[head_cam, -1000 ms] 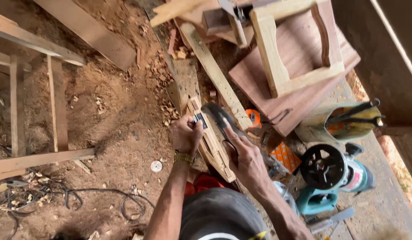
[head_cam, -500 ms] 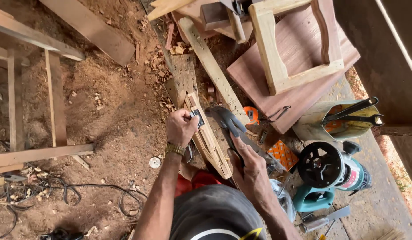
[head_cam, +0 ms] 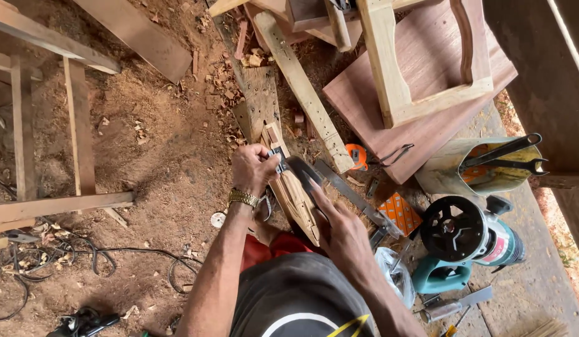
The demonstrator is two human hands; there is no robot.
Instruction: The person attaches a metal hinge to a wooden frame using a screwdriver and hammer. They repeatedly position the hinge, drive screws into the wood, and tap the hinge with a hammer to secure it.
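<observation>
Head view, looking straight down. Left hand (head_cam: 255, 167), closed, grips a small metal tool (head_cam: 278, 159) at the upper end of a carved wooden piece (head_cam: 296, 196) that lies at picture centre, running from 11 o'clock to 5 o'clock above the person's lap. Right hand (head_cam: 342, 234), at 5 o'clock of the piece, is wrapped round the handle of a dark saw-like tool (head_cam: 305, 173) laid along the wood; whether its edge bites the wood cannot be told. Judged risk: the two hands sit close along one narrow workpiece that rests unclamped, so a slip of the dark tool could run toward the left fingers (head_cam: 267, 156). A power router (head_cam: 467, 234) and steel square (head_cam: 358, 200) lie at 3 o'clock; loose cables (head_cam: 115, 259) trail on the sawdust floor (head_cam: 158, 137) at 8 o'clock, a possible snag.
</observation>
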